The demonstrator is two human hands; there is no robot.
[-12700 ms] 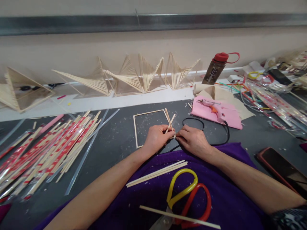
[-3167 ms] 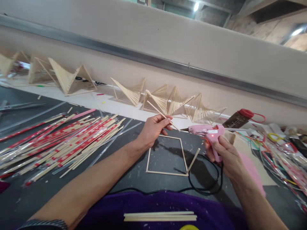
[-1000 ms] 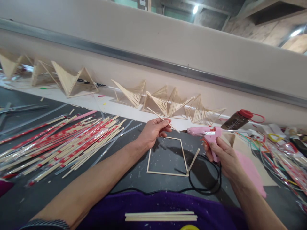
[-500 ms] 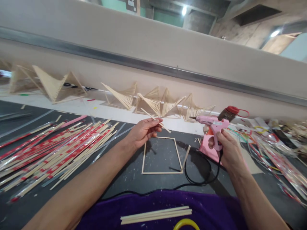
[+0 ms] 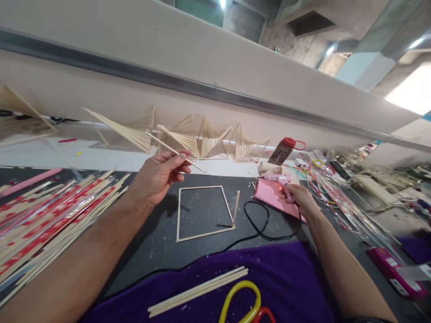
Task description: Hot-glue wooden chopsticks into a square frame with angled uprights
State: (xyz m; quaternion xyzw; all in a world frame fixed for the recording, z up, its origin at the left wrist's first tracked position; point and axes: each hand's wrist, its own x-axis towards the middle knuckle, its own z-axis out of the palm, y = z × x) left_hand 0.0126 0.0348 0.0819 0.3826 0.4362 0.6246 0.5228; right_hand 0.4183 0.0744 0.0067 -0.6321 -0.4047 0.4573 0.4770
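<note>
My left hand (image 5: 158,177) pinches a thin wooden stick (image 5: 193,164) above the dark table, its tip pointing right. Below it lies a square stick frame (image 5: 204,232) with one short stick (image 5: 236,202) standing up at its right corner. My right hand (image 5: 301,199) reaches to the right and rests on the pink glue gun (image 5: 284,185), which lies on a pink cloth (image 5: 269,194). The gun's black cord (image 5: 259,226) loops on the table toward me.
A heap of red-wrapped chopsticks (image 5: 50,220) fills the left. Finished stick sculptures (image 5: 202,141) line the white ledge by the wall, next to a red-capped bottle (image 5: 283,150). Loose sticks (image 5: 198,291) and yellow-red scissors (image 5: 240,303) lie on purple cloth. Clutter crowds the right.
My right hand has lowered the glue gun from mid-air onto the pink cloth at the right. My left hand still holds the stick. The view has swung to the right.
</note>
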